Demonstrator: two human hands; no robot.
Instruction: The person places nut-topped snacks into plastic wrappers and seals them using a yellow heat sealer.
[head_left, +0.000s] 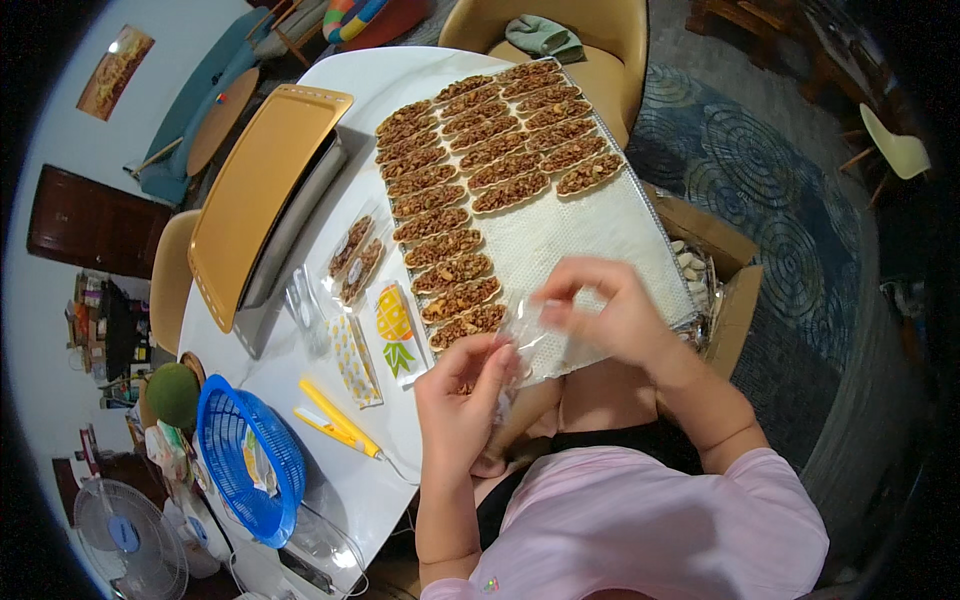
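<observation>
My left hand (465, 386) pinches a clear plastic bag (519, 324) over the near edge of the tray. A little brown nut filling shows below its fingers, partly hidden. My right hand (619, 311) is at the bag's upper right side, thumb and fingers close together; blur hides whether they grip the film. Beyond both hands lies a tray (622, 232) with a white textured liner. Rows of boat-shaped pastry shells with nut filling (510, 193) cover its left and far parts. The nearest shell (469, 326) lies just beyond my left hand.
Left of the tray are a clear bag with two nut pieces (356, 259), a pineapple-print packet (394, 330), a small patterned packet (352, 360) and a yellow corded clamp-like tool (337, 420). A blue plastic basket (289, 457), gold baking tray (262, 187) and cardboard box (739, 315) stand around.
</observation>
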